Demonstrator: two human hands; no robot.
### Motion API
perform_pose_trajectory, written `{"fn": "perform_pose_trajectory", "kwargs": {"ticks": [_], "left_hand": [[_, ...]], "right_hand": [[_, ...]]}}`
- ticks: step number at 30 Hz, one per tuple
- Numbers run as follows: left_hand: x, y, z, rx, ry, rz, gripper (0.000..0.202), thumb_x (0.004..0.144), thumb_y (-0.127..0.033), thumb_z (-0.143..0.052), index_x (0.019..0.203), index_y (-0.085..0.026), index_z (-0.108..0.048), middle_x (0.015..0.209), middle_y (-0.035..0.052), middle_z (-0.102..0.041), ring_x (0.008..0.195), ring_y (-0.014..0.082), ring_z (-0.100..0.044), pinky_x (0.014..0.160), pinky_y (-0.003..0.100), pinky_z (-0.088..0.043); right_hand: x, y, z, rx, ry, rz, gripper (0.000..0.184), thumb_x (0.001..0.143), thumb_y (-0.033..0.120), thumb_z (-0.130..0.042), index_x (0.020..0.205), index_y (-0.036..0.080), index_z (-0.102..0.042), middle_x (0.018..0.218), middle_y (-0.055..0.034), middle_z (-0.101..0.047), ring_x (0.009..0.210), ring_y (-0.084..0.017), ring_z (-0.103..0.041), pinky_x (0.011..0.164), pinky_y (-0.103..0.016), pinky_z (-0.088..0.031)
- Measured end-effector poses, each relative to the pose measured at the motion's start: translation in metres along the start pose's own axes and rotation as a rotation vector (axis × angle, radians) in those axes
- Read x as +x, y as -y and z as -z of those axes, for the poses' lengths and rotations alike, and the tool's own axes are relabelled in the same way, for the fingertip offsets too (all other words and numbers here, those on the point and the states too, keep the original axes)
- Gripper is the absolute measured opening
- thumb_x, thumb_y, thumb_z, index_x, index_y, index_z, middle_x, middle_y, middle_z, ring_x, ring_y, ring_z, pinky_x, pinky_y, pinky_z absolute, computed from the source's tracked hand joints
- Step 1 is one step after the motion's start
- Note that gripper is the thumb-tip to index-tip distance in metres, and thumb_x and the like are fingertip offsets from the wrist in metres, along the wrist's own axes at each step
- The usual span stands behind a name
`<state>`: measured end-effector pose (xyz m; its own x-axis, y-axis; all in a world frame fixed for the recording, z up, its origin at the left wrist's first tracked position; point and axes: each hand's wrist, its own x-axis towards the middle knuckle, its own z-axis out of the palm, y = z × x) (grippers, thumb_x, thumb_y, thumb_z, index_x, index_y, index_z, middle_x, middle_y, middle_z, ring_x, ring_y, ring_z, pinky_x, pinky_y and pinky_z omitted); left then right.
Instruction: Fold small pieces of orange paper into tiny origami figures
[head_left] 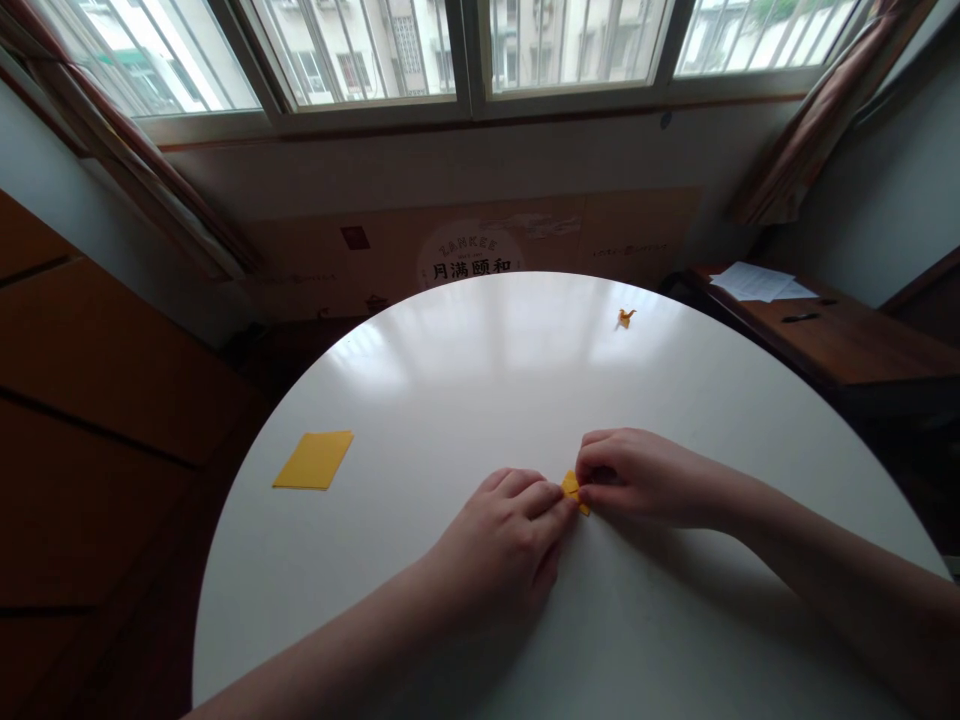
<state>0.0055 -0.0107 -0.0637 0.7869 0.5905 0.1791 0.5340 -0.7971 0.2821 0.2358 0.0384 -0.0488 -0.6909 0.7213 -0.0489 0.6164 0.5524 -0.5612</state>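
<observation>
A small piece of folded yellow paper point(571, 487) lies on the white table between my two hands. My left hand point(517, 525) rests on the table with its fingers together, index finger and thumb closed on the paper's left side. From the right, my right hand point(637, 475) pinches the paper's edge between thumb and curled fingers. Fingertips cover much of the paper, so its full folded shape is hidden. Farther back stands a small folded origami figure point(625, 318) in orange-yellow, apart from both hands.
Flat yellow paper point(313, 461) lies on the left of the round white table point(450, 380). A wooden desk point(870, 335) with white sheets point(761, 282) stands at the right. Cardboard with printed lettering point(540, 225) leans below the windows, and a wooden cabinet point(97, 400) is at left.
</observation>
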Motion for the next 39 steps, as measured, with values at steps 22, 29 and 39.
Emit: {"fn": "perform_pose_trajectory", "kwargs": {"ticks": [22, 29, 39], "left_hand": [[0.0, 0.0, 0.0, 0.007, 0.002, -0.005, 0.04, 0.091, -0.024, -0.052, 0.13, -0.017, -0.057, 0.121, 0.0106, -0.067, 0.115, 0.0281, -0.056, 0.102, 0.046, -0.045], [0.001, -0.002, 0.0, 0.02, 0.012, 0.012, 0.045, 0.091, -0.023, -0.051, 0.135, -0.015, -0.055, 0.121, 0.0109, -0.066, 0.114, 0.0285, -0.056, 0.103, 0.046, -0.044], [-0.001, -0.004, -0.001, 0.045, 0.052, 0.037, 0.048, 0.091, -0.022, -0.05, 0.138, -0.013, -0.052, 0.133, 0.0143, -0.06, 0.123, 0.031, -0.053, 0.108, 0.048, -0.04]], "right_hand": [[0.008, 0.009, 0.002, -0.003, 0.05, -0.144, 0.012, 0.082, 0.022, -0.061, 0.073, 0.019, -0.069, 0.08, -0.0045, -0.069, 0.07, -0.018, -0.061, 0.061, -0.027, -0.041], [0.005, 0.002, 0.006, 0.053, 0.042, -0.08, 0.012, 0.085, 0.023, -0.061, 0.082, 0.019, -0.071, 0.084, -0.0046, -0.072, 0.078, -0.019, -0.064, 0.066, -0.027, -0.044], [-0.007, -0.016, 0.012, 0.018, -0.032, 0.038, 0.006, 0.082, 0.023, -0.07, 0.087, 0.02, -0.068, 0.08, -0.0007, -0.066, 0.069, -0.014, -0.058, 0.06, -0.023, -0.041]]}}
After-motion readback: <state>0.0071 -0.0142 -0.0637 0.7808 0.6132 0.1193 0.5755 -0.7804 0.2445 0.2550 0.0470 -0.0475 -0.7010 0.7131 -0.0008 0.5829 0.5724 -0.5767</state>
